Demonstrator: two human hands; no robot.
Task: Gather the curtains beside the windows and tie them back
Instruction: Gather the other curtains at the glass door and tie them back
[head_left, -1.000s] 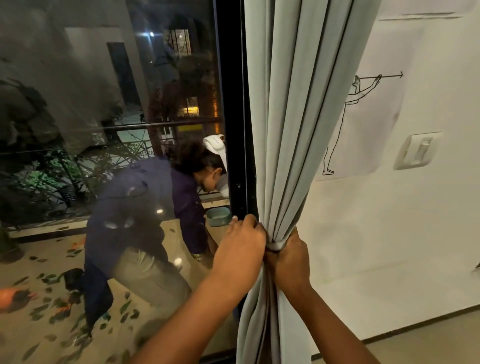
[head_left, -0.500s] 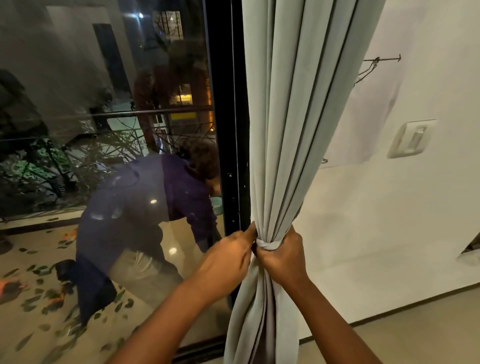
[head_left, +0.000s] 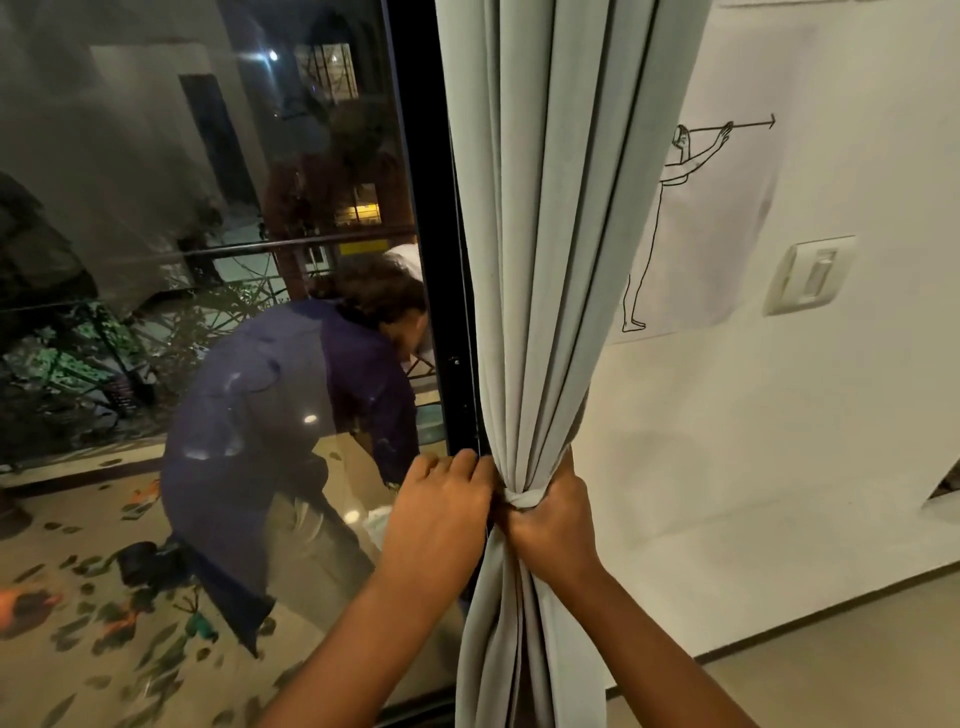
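No readable writing or brand shows anywhere; the wall drawing (head_left: 691, 223) on the white wall (head_left: 779, 441) is only a line figure holding a long arrow, with a light switch (head_left: 810, 275) to its right. The pale grey curtain (head_left: 545, 234) hangs gathered against the black window frame (head_left: 431, 260), pinched to a narrow waist by a tie-back band (head_left: 522, 498) of the same cloth. The left hand (head_left: 441, 519) curls its fingers onto the band from the frame side, its grip clamped on the band; the right hand (head_left: 556, 525) is wrapped round the band and folds from the wall side, its grip clamped there too. Open wall and bare floor (head_left: 831, 665) lie to the right. Compared with half a second ago, the left hand sits slightly higher, its fingers over the band, and the drawing is back in view.
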